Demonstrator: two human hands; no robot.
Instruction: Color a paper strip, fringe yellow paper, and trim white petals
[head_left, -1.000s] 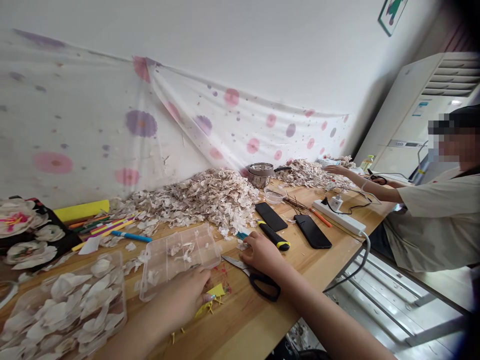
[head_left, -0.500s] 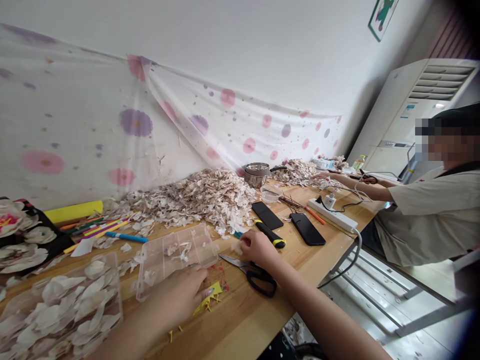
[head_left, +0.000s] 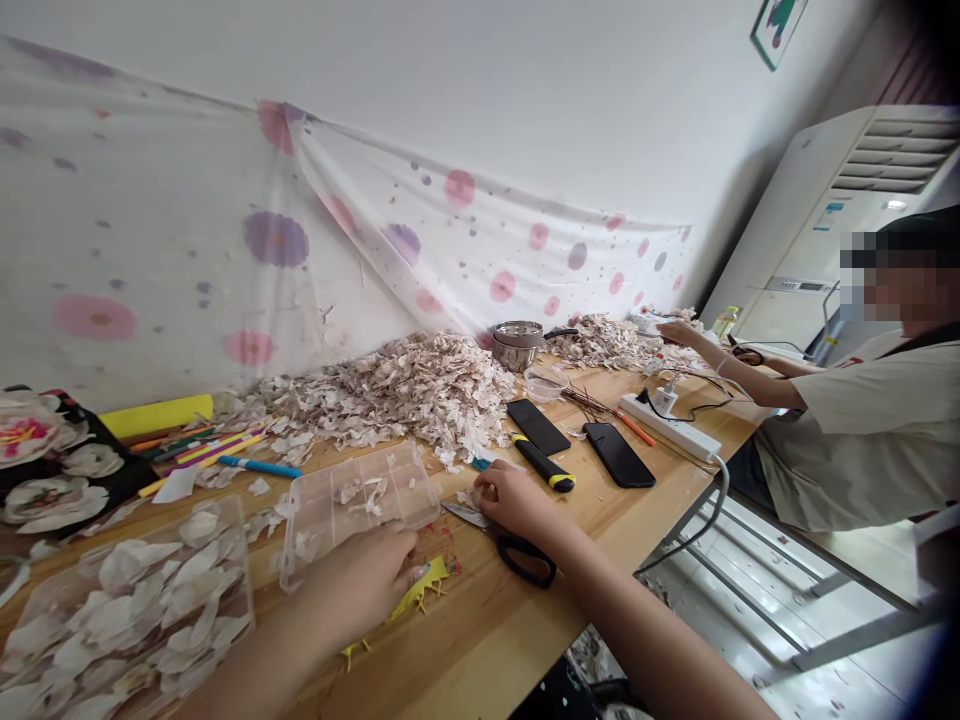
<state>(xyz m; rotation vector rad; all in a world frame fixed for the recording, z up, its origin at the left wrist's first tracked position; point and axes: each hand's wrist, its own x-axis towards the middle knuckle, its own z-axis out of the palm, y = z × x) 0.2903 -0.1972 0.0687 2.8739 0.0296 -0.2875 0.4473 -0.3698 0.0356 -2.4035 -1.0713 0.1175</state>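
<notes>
My left hand point(head_left: 367, 565) rests by the near edge of a clear divided plastic tray point(head_left: 341, 535). Its thumb presses on a bright yellow piece with thin fringed ends point(head_left: 429, 580), lying on the wooden table; the other fingers are mostly hidden. My right hand point(head_left: 517, 503) is closed, fingertips bent down to the tabletop beside small pale flakes point(head_left: 469, 496). Whatever it pinches is too small to make out. Under that hand lie scissors with black handles point(head_left: 529, 562), their blades pointing left. A black and yellow utility knife point(head_left: 544, 464) lies just beyond it.
Pale dry flakes point(head_left: 405, 395) are heaped along the wall. Petal-like pieces fill a clear box point(head_left: 142, 600) at the left. Two phones point(head_left: 540, 427), a power strip point(head_left: 671, 425) and metal bowls point(head_left: 517, 345) stand to the right. A co-worker point(head_left: 885, 420) sits beyond.
My hands have barely moved; the right fingertips are slightly lower and closer to the pale flakes. The view has shifted slightly. The co-worker's hand has lifted a little from the far heap.
</notes>
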